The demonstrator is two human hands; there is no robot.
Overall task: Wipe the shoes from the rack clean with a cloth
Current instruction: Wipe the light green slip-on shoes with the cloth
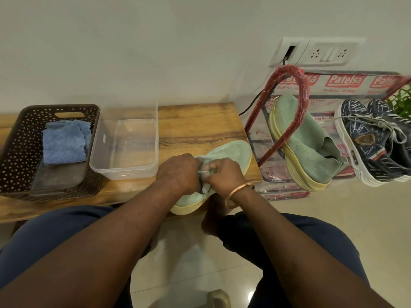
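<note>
Navy trousers; copper bangle, R wrist

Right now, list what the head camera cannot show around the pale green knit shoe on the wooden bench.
Head view, pale green knit shoe: collar hidden under the left hand and right hand.
Small pale cloth: mostly buried between both hands.
Dark blue patterned sneakers: cut off by the right edge.

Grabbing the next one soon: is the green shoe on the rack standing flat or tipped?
Tipped: the green shoe rests on its side on the rack, its yellow sole edge facing left and its knit upper facing right.
</note>
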